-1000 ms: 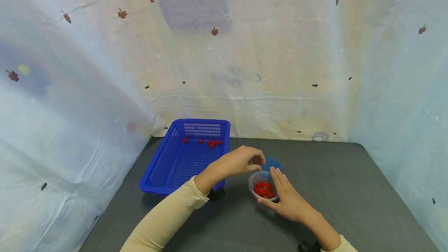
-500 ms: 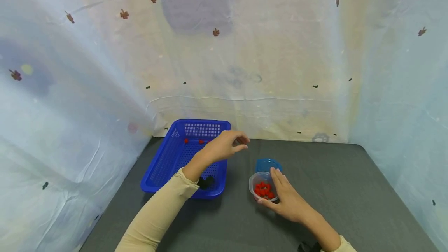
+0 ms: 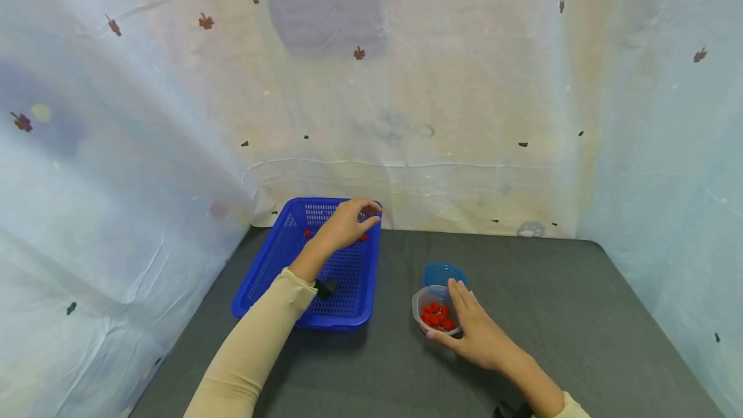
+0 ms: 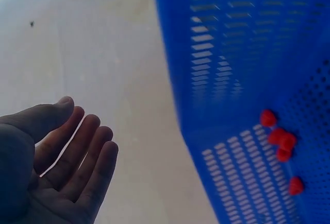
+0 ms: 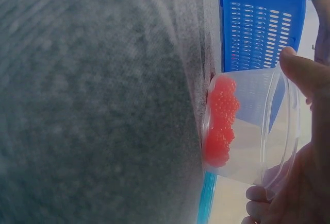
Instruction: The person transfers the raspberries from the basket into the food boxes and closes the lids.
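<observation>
My left hand (image 3: 344, 224) hovers over the far right part of the blue plastic basket (image 3: 244, 282). Its fingers are loosely curved with a gap to the thumb, and the left wrist view shows the hand (image 4: 67, 167) holding nothing. Several small red berries (image 4: 282, 140) lie in the basket, some hidden by that hand in the head view. My right hand (image 3: 478, 331) holds a clear plastic tub (image 5: 252, 152) by its rim, thumb on one side and fingers on the other. Red berries with pale dots (image 5: 223, 121) cover the tub's bottom; the tub stands on the table.
A blue lid (image 3: 444, 272) lies on the dark grey table (image 3: 551, 315) just behind the tub. Patterned cloth (image 3: 435, 95) hangs behind the table and along its sides. The basket stands at the left, a little apart from the tub.
My left hand has moved from above the tub and lid leftward and away from me, over the basket. The right hand and the tub have stayed in place.
</observation>
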Demonstrator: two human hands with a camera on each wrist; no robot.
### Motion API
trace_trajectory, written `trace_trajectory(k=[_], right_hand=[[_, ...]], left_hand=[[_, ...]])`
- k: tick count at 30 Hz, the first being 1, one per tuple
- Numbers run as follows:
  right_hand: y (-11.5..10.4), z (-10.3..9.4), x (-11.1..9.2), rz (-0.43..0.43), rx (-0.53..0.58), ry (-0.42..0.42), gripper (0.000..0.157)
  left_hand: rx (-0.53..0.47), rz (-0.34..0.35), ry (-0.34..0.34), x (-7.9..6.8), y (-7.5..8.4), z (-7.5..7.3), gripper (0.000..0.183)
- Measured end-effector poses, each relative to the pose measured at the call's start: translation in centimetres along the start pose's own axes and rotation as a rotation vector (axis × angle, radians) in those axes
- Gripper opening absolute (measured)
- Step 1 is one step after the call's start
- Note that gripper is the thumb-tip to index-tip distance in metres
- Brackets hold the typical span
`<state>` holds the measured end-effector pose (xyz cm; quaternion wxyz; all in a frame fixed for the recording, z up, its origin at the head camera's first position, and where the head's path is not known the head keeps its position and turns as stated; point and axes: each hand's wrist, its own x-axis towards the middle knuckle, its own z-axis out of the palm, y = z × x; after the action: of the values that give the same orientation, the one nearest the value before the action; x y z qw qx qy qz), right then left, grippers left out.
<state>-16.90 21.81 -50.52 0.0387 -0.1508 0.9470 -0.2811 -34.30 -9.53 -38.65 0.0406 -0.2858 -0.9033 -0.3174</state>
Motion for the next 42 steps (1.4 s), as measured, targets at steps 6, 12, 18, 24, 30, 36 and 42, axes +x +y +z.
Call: trace_trajectory(k=[6,12,18,24,30,36,42], right_hand=[[0.0,0.0,0.0,-0.009,0.001,0.014,0.12],[0.1,0.1,0.0,-0.016,-0.003,0.012,0.119],[0.1,0.1,0.0,-0.02,-0.007,0.015,0.119],[0.1,0.2,0.0,-0.015,-0.013,0.016,0.118],[0.2,0.2,0.0,-0.018,-0.015,0.014,0.119],[0.1,0.2,0.0,-0.012,-0.008,0.0,0.12],[0.1,0.1,0.0,-0.011,-0.006,0.002,0.121]], left_hand=[[-0.014,-0.066,0.008,0.4,-2.1,-0.1,0.028],[-0.013,-0.116,0.009,0.3,-3.6,-0.1,0.03],[0.021,-0.146,-0.001,0.4,-5.2,0.3,0.028],[0.064,-0.171,-0.04,0.6,-6.6,1.0,0.026],[0.11,-0.195,-0.08,0.7,-8.1,1.8,0.022],[0.14,-0.248,-0.124,0.5,-8.9,2.2,0.022],[0.143,-0.264,-0.131,0.1,-9.5,2.4,0.018]])
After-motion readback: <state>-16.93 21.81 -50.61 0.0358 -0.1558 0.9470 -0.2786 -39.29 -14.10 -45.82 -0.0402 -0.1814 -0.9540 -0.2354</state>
